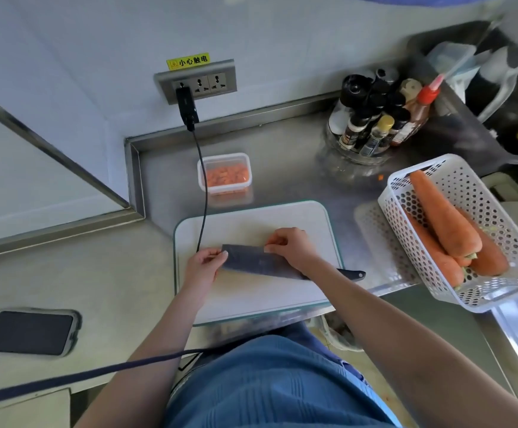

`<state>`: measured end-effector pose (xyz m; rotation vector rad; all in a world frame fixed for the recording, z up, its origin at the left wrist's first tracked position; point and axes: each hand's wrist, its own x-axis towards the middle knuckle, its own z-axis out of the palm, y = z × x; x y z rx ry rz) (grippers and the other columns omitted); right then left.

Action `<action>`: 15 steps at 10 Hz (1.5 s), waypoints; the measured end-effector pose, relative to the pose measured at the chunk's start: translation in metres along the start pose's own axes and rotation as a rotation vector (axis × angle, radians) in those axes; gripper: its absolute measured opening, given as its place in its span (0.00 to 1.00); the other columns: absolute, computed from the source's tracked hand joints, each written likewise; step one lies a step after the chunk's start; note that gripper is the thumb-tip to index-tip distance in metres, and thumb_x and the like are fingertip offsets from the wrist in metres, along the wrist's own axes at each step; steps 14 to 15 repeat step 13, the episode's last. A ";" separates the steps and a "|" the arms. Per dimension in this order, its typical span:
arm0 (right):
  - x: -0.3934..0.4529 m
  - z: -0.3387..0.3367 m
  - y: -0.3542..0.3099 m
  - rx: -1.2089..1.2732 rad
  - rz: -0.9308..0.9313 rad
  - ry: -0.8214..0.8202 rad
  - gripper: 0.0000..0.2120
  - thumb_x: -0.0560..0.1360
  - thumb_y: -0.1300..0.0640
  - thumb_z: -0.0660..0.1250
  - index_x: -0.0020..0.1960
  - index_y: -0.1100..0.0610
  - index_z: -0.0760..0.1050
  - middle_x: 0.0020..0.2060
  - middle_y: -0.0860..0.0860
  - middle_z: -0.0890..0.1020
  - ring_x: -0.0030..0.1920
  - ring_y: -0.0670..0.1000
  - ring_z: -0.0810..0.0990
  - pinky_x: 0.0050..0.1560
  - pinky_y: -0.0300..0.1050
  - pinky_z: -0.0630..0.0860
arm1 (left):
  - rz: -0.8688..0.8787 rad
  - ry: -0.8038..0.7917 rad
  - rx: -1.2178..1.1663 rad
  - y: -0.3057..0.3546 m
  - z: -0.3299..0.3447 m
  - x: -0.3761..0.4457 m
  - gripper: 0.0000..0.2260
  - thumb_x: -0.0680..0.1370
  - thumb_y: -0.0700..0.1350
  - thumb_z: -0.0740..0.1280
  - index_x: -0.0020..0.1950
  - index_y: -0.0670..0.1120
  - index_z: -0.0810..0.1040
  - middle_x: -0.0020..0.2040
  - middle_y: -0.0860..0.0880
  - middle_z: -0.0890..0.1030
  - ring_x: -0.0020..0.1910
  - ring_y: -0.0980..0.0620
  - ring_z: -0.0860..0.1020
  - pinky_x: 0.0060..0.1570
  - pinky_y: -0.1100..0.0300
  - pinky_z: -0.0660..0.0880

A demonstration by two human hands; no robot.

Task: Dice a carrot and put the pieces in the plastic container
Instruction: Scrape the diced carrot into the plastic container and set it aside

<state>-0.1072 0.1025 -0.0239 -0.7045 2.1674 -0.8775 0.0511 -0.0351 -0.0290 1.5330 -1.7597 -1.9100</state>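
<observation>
I see both hands pinching the knife (270, 264) flat across the cutting board (282, 220): left hand (203, 264) at its tip, right hand (291, 247) on its spine; diced carrot fills the plastic container (225, 174) behind.

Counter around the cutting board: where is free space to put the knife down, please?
Bare steel lies between the cutting board and the spice rack, right of the plastic container. More bare counter lies left of the board, above the dark phone. The right side is crowded by the carrot basket; a cable crosses the board's left part.
</observation>
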 end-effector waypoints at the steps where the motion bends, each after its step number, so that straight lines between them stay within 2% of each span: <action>1: 0.005 -0.003 0.001 0.077 0.067 0.100 0.02 0.73 0.63 0.71 0.44 0.60 0.82 0.37 0.49 0.80 0.38 0.45 0.75 0.35 0.25 0.67 | -0.006 0.002 -0.015 0.002 0.000 0.002 0.05 0.75 0.38 0.69 0.41 0.44 0.77 0.30 0.49 0.71 0.24 0.56 0.65 0.22 0.69 0.62; 2: -0.002 -0.020 -0.002 0.327 0.128 0.285 0.02 0.73 0.63 0.71 0.42 0.57 0.81 0.34 0.48 0.80 0.33 0.42 0.75 0.37 0.34 0.71 | 0.000 0.004 0.014 0.002 0.000 0.003 0.04 0.75 0.39 0.70 0.41 0.44 0.77 0.31 0.49 0.72 0.27 0.54 0.67 0.24 0.68 0.64; 3: -0.039 -0.056 0.003 0.509 0.163 0.458 0.02 0.73 0.61 0.72 0.43 0.55 0.81 0.34 0.48 0.82 0.31 0.41 0.76 0.37 0.35 0.76 | 0.052 0.012 0.138 0.000 -0.003 0.008 0.04 0.75 0.42 0.70 0.42 0.44 0.77 0.33 0.48 0.76 0.30 0.53 0.71 0.30 0.62 0.68; 4: -0.104 -0.095 0.034 0.537 0.235 0.518 0.02 0.73 0.60 0.72 0.44 0.54 0.82 0.36 0.48 0.83 0.32 0.41 0.78 0.37 0.32 0.76 | 0.131 0.031 0.307 -0.001 -0.003 0.017 0.07 0.75 0.42 0.70 0.37 0.47 0.77 0.30 0.46 0.78 0.29 0.48 0.73 0.35 0.54 0.72; 5: -0.167 -0.111 0.082 0.483 0.390 0.531 0.02 0.72 0.62 0.72 0.44 0.56 0.82 0.37 0.49 0.83 0.30 0.38 0.77 0.33 0.28 0.73 | 0.158 0.062 0.394 0.003 0.002 0.019 0.08 0.75 0.42 0.69 0.35 0.46 0.77 0.29 0.45 0.79 0.28 0.46 0.75 0.38 0.53 0.75; 6: -0.199 -0.100 0.134 0.394 0.619 0.574 0.02 0.71 0.65 0.73 0.44 0.61 0.83 0.31 0.51 0.82 0.28 0.42 0.79 0.34 0.32 0.76 | 0.213 0.102 0.451 0.009 0.008 0.017 0.08 0.76 0.42 0.68 0.37 0.42 0.79 0.28 0.46 0.77 0.28 0.48 0.75 0.33 0.59 0.71; 7: -0.197 -0.084 0.182 0.338 0.801 0.580 0.06 0.70 0.65 0.72 0.46 0.57 0.84 0.32 0.46 0.84 0.37 0.52 0.82 0.48 0.48 0.80 | 0.226 0.126 0.496 0.015 0.012 0.013 0.09 0.77 0.42 0.67 0.38 0.41 0.80 0.28 0.46 0.77 0.28 0.50 0.74 0.28 0.64 0.66; 8: -0.180 -0.072 0.206 0.281 0.832 0.471 0.13 0.71 0.64 0.70 0.53 0.53 0.82 0.52 0.50 0.81 0.39 0.50 0.76 0.42 0.43 0.76 | 0.234 0.126 0.476 0.017 0.014 0.012 0.11 0.77 0.41 0.66 0.34 0.44 0.79 0.27 0.50 0.77 0.28 0.51 0.75 0.30 0.63 0.68; 9: -0.170 -0.065 0.207 0.255 0.842 0.502 0.11 0.72 0.61 0.71 0.54 0.55 0.83 0.51 0.53 0.79 0.38 0.48 0.73 0.37 0.40 0.71 | 0.279 0.111 0.491 0.016 0.013 0.007 0.11 0.77 0.38 0.65 0.34 0.44 0.79 0.29 0.53 0.78 0.29 0.53 0.77 0.32 0.64 0.71; 10: -0.163 -0.062 0.197 0.301 0.840 0.624 0.09 0.71 0.65 0.69 0.47 0.53 0.82 0.47 0.52 0.84 0.45 0.54 0.80 0.45 0.45 0.75 | 0.282 0.107 0.464 0.014 0.014 0.005 0.09 0.76 0.37 0.66 0.37 0.44 0.79 0.31 0.53 0.79 0.31 0.52 0.78 0.36 0.60 0.76; 11: -0.161 -0.065 0.180 0.347 0.828 0.605 0.11 0.73 0.66 0.63 0.47 0.53 0.81 0.46 0.52 0.82 0.43 0.55 0.78 0.41 0.45 0.73 | 0.307 0.108 0.494 0.013 0.011 0.007 0.06 0.75 0.37 0.68 0.38 0.44 0.79 0.33 0.49 0.80 0.30 0.50 0.79 0.36 0.57 0.77; 12: -0.160 -0.071 0.176 0.441 0.804 0.527 0.09 0.73 0.70 0.65 0.47 0.59 0.80 0.44 0.55 0.83 0.39 0.53 0.80 0.39 0.45 0.76 | 0.341 0.206 0.652 0.009 0.006 0.009 0.06 0.76 0.44 0.67 0.39 0.46 0.79 0.35 0.47 0.82 0.32 0.46 0.80 0.34 0.56 0.76; 13: -0.163 -0.077 0.152 0.421 0.746 0.480 0.14 0.72 0.72 0.65 0.43 0.54 0.78 0.46 0.54 0.83 0.42 0.55 0.81 0.44 0.51 0.81 | 0.342 0.376 0.734 0.027 0.006 0.004 0.13 0.76 0.50 0.65 0.35 0.44 0.75 0.30 0.45 0.79 0.32 0.42 0.77 0.30 0.56 0.71; 15: -0.163 -0.077 0.152 0.421 0.746 0.480 0.14 0.72 0.72 0.65 0.43 0.54 0.78 0.46 0.54 0.83 0.42 0.55 0.81 0.44 0.51 0.81 | 0.342 0.376 0.734 0.027 0.006 0.004 0.13 0.76 0.50 0.65 0.35 0.44 0.75 0.30 0.45 0.79 0.32 0.42 0.77 0.30 0.56 0.71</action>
